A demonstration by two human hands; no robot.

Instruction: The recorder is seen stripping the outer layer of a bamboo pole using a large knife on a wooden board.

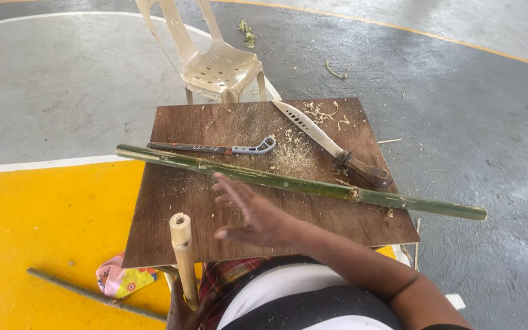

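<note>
**A:** Bamboo pole (300, 183) first: where is it?

**B:** The long green one lies across the desk (172, 214), a brown wooden board, running from upper left to lower right, with both ends sticking out past the edges. I have my right hand (253, 214) spread flat just on the near side of it, fingers (227, 186) apart and stretched out. The fingertips are close to the pole, but I can't tell whether they touch it.

**A:** And your left?

**B:** My left hand (184, 311) is low at the desk's near edge, fingers closed around a short pale bamboo stick (183, 256). It stands upright, its hollow cut end facing up, just in front of the board.

**A:** What else is on the desk?

**B:** A big knife (331, 143) with a holed blade and dark wooden handle lies beyond the pole on the right. A thin dark tool (215, 148) with a grey hooked end lies to its left, just beyond the pole and nearly parallel to it. Sawdust and shavings (294, 156) are scattered between them.

**A:** Around it?

**B:** A pale plastic chair (218, 67) sits at the far side. On the yellow floor at lower left lie a flowered cloth (120, 281) and another thin stick (87, 293).
</note>
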